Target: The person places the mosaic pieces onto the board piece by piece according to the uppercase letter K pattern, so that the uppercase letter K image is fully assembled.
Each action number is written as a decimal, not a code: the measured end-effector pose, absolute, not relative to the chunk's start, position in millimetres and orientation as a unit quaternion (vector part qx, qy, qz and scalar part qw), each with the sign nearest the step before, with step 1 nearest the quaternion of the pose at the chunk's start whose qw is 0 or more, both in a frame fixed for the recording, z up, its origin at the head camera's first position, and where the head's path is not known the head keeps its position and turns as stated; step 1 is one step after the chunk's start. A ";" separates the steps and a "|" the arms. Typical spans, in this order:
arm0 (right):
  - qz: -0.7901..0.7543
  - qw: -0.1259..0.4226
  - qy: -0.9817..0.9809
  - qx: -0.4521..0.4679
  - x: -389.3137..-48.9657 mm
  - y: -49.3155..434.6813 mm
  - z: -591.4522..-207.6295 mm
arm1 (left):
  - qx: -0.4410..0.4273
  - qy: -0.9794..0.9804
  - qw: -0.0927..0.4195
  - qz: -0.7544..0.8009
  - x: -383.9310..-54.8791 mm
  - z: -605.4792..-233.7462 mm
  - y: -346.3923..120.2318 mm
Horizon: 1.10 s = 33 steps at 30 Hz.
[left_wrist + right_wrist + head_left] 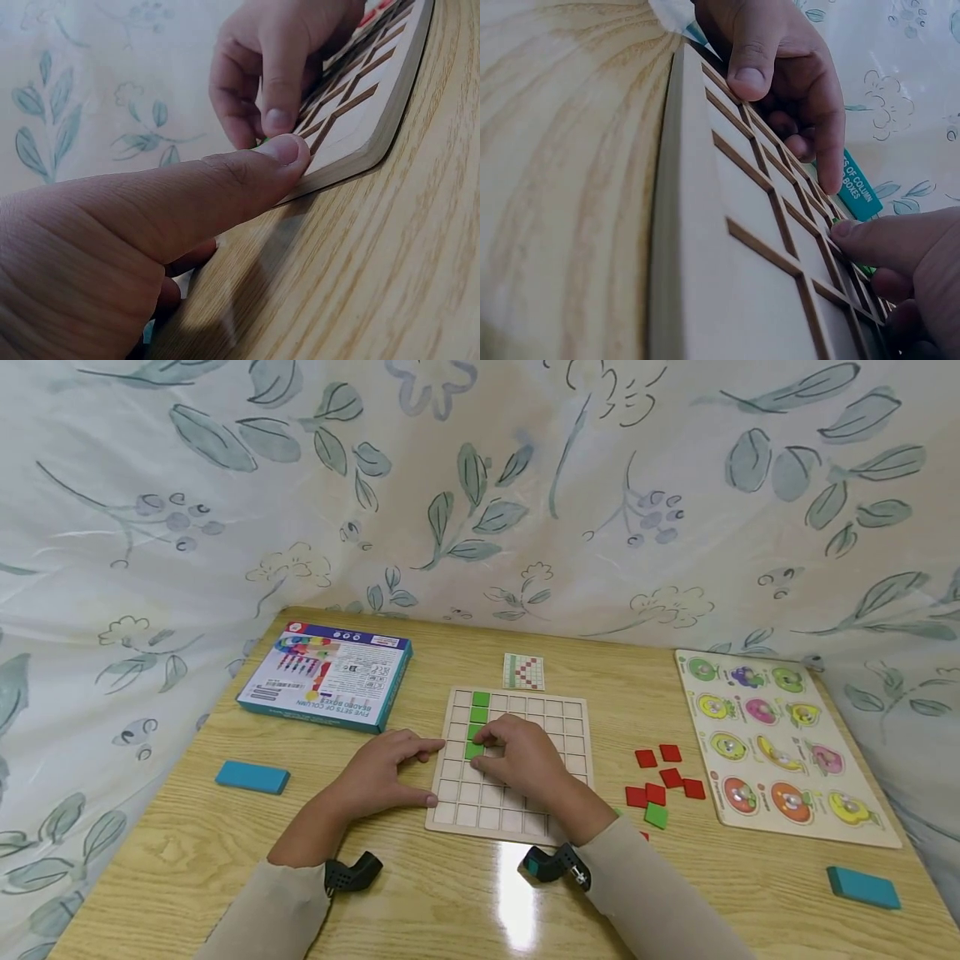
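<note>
A wooden grid board (pixel 447 817) lies on the table, with green square tiles (pixel 480 699) in a column near its left side. My right hand (pixel 525 760) is over the board, its thumb and fingertips pinching the lowest green tile (pixel 472 751) in that column. At the board's left edge, my left hand (pixel 386 772) touches the frame with its thumb and forefinger held out. In the right wrist view, the right thumb (pixel 877 240) partly hides the green tile. Beyond the board stands a small pattern card (pixel 523 672) with green and red squares.
Loose red tiles (pixel 646 758) and a green tile (pixel 656 815) lie right of the board. Farther right is a fruit puzzle board (pixel 787 752). A box (pixel 322 677) sits at the back left. Blue blocks (pixel 252 777) lie on both sides. A patterned curtain (pixel 480 485) hangs behind.
</note>
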State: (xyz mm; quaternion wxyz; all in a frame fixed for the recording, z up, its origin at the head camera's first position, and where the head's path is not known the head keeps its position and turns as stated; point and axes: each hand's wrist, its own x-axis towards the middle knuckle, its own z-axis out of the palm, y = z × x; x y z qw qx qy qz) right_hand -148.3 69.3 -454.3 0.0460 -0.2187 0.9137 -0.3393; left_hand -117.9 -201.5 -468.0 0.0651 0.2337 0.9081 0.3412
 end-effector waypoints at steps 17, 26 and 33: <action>-0.416 0.068 0.884 -0.202 -142.2 82.2 -447.0 | 0.226 0.909 0.071 0.342 -118.2 -466.9 -201.8; -0.417 0.052 0.885 -0.200 -127.2 101.8 -441.8 | 0.217 0.912 0.079 0.338 -116.9 -464.0 -200.3; -0.419 0.041 0.886 -0.194 -114.1 122.6 -442.5 | 0.223 0.911 0.073 0.338 -117.2 -465.5 -201.1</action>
